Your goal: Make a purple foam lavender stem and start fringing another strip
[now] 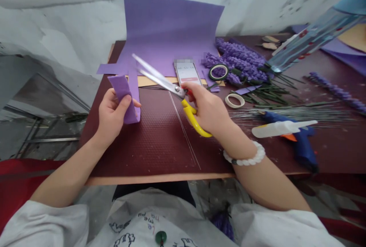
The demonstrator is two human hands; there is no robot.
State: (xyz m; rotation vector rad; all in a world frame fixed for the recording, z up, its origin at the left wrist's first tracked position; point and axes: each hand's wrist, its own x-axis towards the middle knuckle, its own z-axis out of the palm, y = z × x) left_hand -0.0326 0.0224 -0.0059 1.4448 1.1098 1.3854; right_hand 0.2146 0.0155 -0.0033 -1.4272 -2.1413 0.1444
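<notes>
The left hand (113,115) pinches a purple foam strip (122,96) between the thumb on top and the curled fingers beneath. The strip sits right in that grip, bent over, with a length hanging down just beside the hand; it appears to run back to a purple foam sheet (171,29), which lies on the dark red bench (154,151) and curves up against the wall. The right hand (206,109) is wrapped around the yellow handles of a pair of scissors (164,81), their steel blades parted, with the tips over the sheet just above the strip. A white beaded bracelet (244,154) circles the right wrist. Past the scissors lie a phone (187,73) and a roll of tape (219,72), then purple lavender sprigs (237,64), green stems (257,96), and a blue glue gun (303,140).
</notes>
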